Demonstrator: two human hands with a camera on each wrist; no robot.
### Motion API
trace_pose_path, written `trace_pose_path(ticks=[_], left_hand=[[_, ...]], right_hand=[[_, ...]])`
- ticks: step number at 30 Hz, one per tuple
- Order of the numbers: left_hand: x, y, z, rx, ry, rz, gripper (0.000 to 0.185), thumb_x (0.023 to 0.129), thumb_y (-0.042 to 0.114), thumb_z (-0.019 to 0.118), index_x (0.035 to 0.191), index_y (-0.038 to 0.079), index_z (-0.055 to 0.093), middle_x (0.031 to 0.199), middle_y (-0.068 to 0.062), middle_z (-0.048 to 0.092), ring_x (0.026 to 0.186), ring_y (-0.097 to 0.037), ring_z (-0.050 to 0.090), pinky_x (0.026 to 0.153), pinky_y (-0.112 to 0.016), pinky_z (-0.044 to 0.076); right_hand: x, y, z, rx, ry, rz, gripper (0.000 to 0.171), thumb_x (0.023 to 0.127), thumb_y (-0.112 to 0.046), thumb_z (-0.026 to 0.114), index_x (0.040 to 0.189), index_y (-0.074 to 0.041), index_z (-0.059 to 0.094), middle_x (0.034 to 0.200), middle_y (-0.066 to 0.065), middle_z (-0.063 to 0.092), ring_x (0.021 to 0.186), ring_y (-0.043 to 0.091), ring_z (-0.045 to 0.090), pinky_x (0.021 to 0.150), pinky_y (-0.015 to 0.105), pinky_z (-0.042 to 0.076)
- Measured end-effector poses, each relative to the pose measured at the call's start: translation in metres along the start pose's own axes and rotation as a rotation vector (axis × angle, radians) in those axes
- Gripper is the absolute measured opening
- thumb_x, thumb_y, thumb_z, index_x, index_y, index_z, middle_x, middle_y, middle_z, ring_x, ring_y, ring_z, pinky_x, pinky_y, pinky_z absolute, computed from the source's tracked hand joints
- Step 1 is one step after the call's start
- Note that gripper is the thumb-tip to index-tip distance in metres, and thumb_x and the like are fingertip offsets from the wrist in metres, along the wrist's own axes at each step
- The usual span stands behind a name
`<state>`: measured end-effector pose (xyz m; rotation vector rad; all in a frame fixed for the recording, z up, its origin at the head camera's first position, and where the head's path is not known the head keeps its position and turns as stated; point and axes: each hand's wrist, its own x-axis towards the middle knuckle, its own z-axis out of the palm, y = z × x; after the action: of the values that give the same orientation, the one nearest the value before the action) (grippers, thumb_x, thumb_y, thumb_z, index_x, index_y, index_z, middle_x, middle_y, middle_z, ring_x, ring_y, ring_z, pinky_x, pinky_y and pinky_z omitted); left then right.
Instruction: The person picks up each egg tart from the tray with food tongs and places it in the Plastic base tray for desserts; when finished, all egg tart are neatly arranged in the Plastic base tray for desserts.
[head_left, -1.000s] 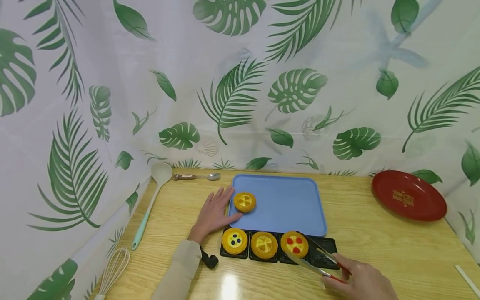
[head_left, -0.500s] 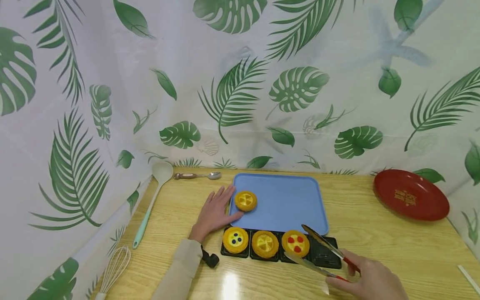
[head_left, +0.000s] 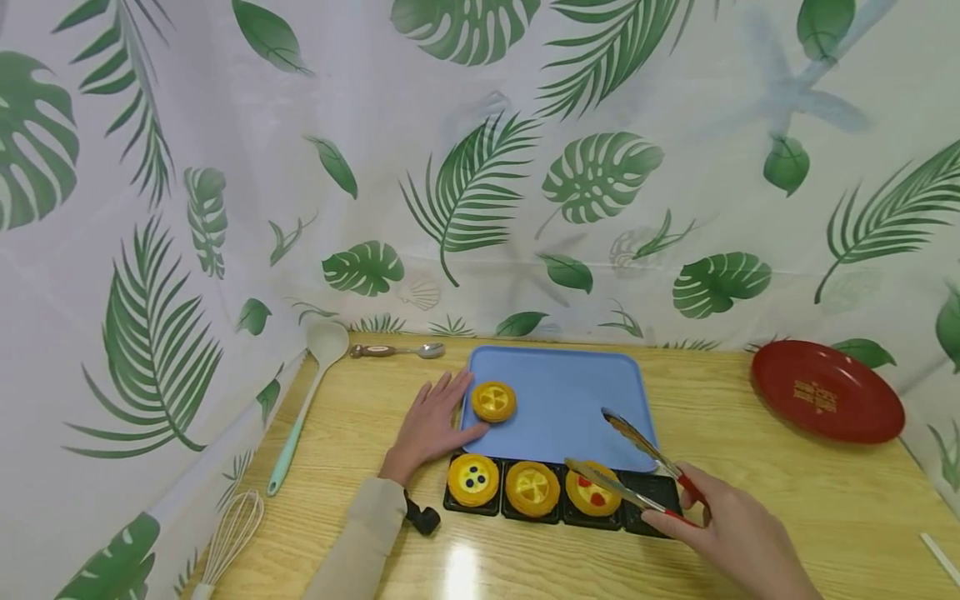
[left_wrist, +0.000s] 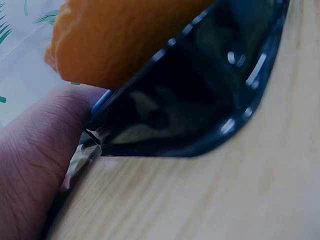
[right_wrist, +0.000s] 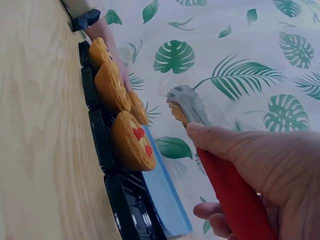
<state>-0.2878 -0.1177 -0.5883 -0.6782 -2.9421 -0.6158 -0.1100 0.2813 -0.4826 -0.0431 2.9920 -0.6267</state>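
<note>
A wooden table (head_left: 787, 500) stands before a leaf-print curtain (head_left: 480, 167). The right hand (head_left: 738, 542) grips tongs (head_left: 637, 475), arms spread above the red-dotted tart (head_left: 592, 493) in the black tray (head_left: 652, 500). The left hand (head_left: 427, 425) lies flat, fingers relaxed, touching the blue tray (head_left: 570, 400). The left wrist view is mostly blocked; the whisk (head_left: 225, 542) is cut off.

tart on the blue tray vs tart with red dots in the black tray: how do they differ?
The tart on the blue tray has an all-yellow top; the red-dotted tart has red spots. The first sits alone beside the left hand; the second sits in the black tray, with the tongs open around it. Both are round with orange crusts.
</note>
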Motion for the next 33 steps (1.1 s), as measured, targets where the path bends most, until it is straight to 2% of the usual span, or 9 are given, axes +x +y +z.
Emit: trace_pose_path(ticks=[5, 10, 14, 17, 19, 23, 26, 30, 33], left_hand=[[0.001, -0.003, 0.002, 0.006, 0.0, -0.004, 0.102, 0.092, 0.081, 0.049, 0.17, 0.025, 0.016, 0.174, 0.006, 0.018, 0.161, -0.024, 0.014, 0.13, -0.051, 0.01], [0.001, -0.004, 0.004, 0.016, 0.011, 0.0, 0.102, 0.091, 0.081, 0.049, 0.17, 0.025, 0.016, 0.175, 0.007, 0.017, 0.161, -0.024, 0.015, 0.13, -0.051, 0.011], [0.001, -0.005, 0.006, 0.025, 0.015, 0.005, 0.103, 0.091, 0.082, 0.048, 0.17, 0.024, 0.016, 0.175, 0.007, 0.015, 0.161, -0.024, 0.015, 0.13, -0.051, 0.011], [0.001, -0.006, 0.007, 0.023, 0.022, 0.015, 0.103, 0.091, 0.082, 0.048, 0.17, 0.023, 0.017, 0.175, 0.006, 0.016, 0.161, -0.025, 0.015, 0.13, -0.052, 0.011], [0.001, -0.007, 0.008, 0.028, 0.023, 0.019, 0.103, 0.091, 0.082, 0.048, 0.17, 0.023, 0.017, 0.175, 0.006, 0.016, 0.161, -0.025, 0.015, 0.13, -0.052, 0.011], [0.002, -0.008, 0.008, 0.045, 0.015, 0.019, 0.104, 0.091, 0.083, 0.047, 0.17, 0.023, 0.015, 0.175, 0.007, 0.014, 0.162, -0.024, 0.013, 0.13, -0.05, 0.01], [0.002, -0.009, 0.008, 0.048, 0.019, 0.021, 0.103, 0.091, 0.082, 0.048, 0.17, 0.024, 0.016, 0.175, 0.008, 0.014, 0.162, -0.024, 0.013, 0.13, -0.051, 0.01], [0.001, -0.01, 0.009, 0.045, 0.027, 0.027, 0.103, 0.091, 0.083, 0.048, 0.17, 0.023, 0.017, 0.175, 0.007, 0.015, 0.161, -0.025, 0.014, 0.13, -0.052, 0.011], [0.001, -0.011, 0.011, 0.047, 0.023, 0.025, 0.104, 0.09, 0.084, 0.046, 0.17, 0.025, 0.015, 0.175, 0.007, 0.014, 0.161, -0.024, 0.013, 0.13, -0.051, 0.011]], right_hand=[[0.018, -0.008, 0.005, -0.025, 0.093, -0.077, 0.077, 0.085, -0.072, 0.072, 0.128, -0.008, 0.065, 0.088, -0.002, 0.06, 0.064, 0.014, 0.045, 0.049, 0.03, 0.034], [0.038, -0.016, 0.016, -0.063, 0.256, -0.188, 0.063, 0.086, -0.067, 0.075, 0.115, -0.012, 0.064, 0.084, 0.0, 0.058, 0.054, 0.012, 0.037, 0.043, 0.029, 0.027], [0.054, -0.024, 0.021, -0.081, 0.307, -0.261, 0.059, 0.087, -0.067, 0.073, 0.105, -0.013, 0.061, 0.077, 0.0, 0.05, 0.051, 0.013, 0.033, 0.043, 0.028, 0.025], [0.064, -0.028, 0.024, -0.092, 0.31, -0.31, 0.054, 0.088, -0.065, 0.074, 0.097, -0.015, 0.056, 0.074, -0.001, 0.05, 0.05, 0.012, 0.032, 0.043, 0.027, 0.025], [0.069, -0.03, 0.026, -0.088, 0.307, -0.332, 0.052, 0.088, -0.063, 0.076, 0.098, -0.015, 0.057, 0.075, 0.0, 0.051, 0.05, 0.011, 0.032, 0.043, 0.026, 0.025], [0.08, -0.035, 0.028, -0.075, 0.28, -0.352, 0.059, 0.086, -0.063, 0.078, 0.114, -0.013, 0.066, 0.075, -0.002, 0.053, 0.052, 0.01, 0.034, 0.043, 0.026, 0.027], [0.089, -0.039, 0.03, -0.075, 0.248, -0.363, 0.064, 0.085, -0.068, 0.075, 0.119, -0.014, 0.068, 0.073, -0.005, 0.05, 0.051, 0.01, 0.033, 0.043, 0.026, 0.025], [0.1, -0.045, 0.033, -0.097, 0.201, -0.385, 0.058, 0.085, -0.074, 0.07, 0.1, -0.018, 0.063, 0.066, -0.007, 0.04, 0.049, 0.01, 0.028, 0.044, 0.026, 0.02], [0.107, -0.05, 0.037, -0.123, 0.171, -0.411, 0.054, 0.085, -0.07, 0.073, 0.093, -0.018, 0.06, 0.062, -0.007, 0.036, 0.049, 0.01, 0.026, 0.045, 0.026, 0.019]])
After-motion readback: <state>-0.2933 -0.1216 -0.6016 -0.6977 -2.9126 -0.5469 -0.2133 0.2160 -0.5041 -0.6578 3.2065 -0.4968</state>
